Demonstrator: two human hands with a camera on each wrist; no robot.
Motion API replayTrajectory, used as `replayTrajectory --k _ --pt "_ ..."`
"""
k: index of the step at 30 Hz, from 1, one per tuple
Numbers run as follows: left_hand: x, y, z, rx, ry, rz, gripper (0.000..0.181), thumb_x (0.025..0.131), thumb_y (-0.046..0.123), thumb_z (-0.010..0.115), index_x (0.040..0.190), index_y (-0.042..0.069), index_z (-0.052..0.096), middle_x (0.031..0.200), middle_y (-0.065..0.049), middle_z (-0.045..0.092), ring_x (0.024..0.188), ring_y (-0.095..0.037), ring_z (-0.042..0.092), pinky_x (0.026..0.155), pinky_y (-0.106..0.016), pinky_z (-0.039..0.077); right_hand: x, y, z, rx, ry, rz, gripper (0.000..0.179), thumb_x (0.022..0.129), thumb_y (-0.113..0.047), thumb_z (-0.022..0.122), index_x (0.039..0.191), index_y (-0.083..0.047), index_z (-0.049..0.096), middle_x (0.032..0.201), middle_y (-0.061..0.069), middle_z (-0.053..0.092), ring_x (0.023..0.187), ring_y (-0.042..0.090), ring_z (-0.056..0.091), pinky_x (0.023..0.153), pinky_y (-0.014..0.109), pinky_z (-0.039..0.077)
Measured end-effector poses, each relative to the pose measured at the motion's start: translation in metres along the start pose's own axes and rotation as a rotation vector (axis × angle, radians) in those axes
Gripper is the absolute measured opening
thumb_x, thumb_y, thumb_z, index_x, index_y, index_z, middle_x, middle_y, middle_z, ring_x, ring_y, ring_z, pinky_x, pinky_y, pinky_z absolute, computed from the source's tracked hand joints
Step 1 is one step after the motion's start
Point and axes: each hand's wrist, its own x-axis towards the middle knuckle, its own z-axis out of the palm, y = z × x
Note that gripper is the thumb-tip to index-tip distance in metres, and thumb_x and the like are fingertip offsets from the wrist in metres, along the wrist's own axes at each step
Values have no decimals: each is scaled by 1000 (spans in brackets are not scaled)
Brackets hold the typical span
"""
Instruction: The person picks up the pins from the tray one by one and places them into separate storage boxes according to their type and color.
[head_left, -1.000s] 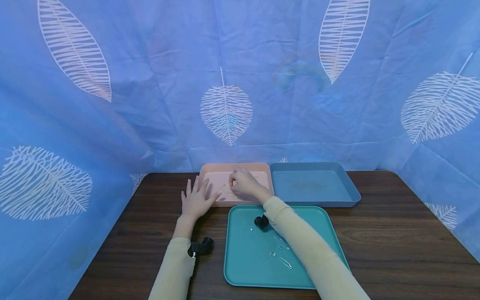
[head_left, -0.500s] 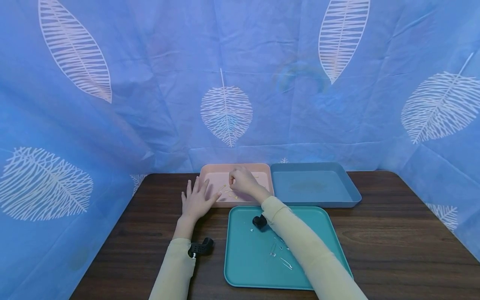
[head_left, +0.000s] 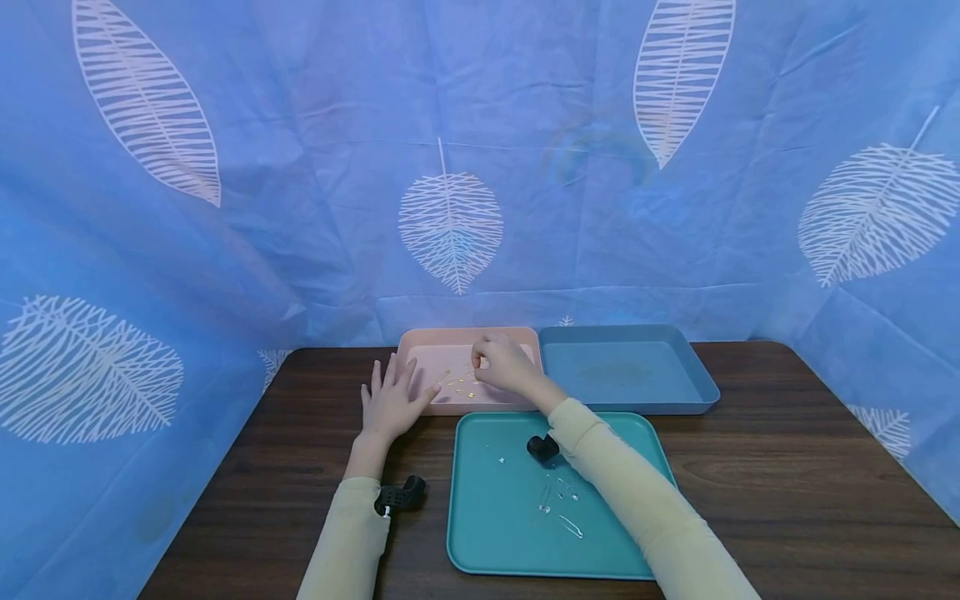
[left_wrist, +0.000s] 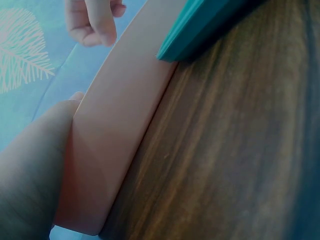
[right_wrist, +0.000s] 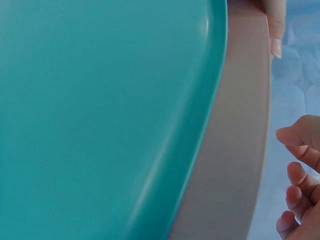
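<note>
My left hand [head_left: 392,407] lies with spread, straight fingers at the left end of the pink tray [head_left: 427,337], its thumb over the tray's front left rim. Above the same tray is my right hand [head_left: 506,367], its fingers curled and thumb close to the index finger. Nothing shows between those fingertips [right_wrist: 285,134] in the right wrist view, and I cannot tell whether a small pin is hidden there. Several small gold pins [head_left: 460,394] lie in the pink tray. Silver safety pins [head_left: 570,527] lie in the teal tray [head_left: 487,550] below my right forearm.
A blue tray [head_left: 630,404] stands against the pink tray's right side. The teal tray sits in front of both on the dark wooden table [head_left: 780,450]. A blue leaf-patterned cloth [head_left: 570,225] hangs behind the table. Each wrist wears a black camera.
My right hand has shifted slightly right over the pink tray, with the forearm moving right too, showing more of the gold pins. My left hand has stayed in place.
</note>
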Motion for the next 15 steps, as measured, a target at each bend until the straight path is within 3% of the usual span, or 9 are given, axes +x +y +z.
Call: replayTrajectory --k 5,11,15 --pt "0 0 -1 2 9 3 86 87 72 48 155 24 27 165 -14 11 151 -44 2 111 -75 10 -11 10 -8 20 22 -28 16 82 -7 65 72 -17 57 94 6 60 91 24 50 81 41 41" --pt "0 0 0 -7 8 5 85 88 73 47 155 25 27 165 -13 11 151 -42 1 112 -74 10 -26 23 -20 -13 85 -70 17 82 -8 66 71 -18 59 91 7 61 100 30 55 101 55 41" --pt "-1 0 1 -8 12 10 85 87 73 46 155 25 28 165 -12 10 151 -42 2 112 -74 10 -39 31 -30 -8 94 -49 18 84 -8 67 72 -19 59 95 5 59 93 28 50 82 47 42"
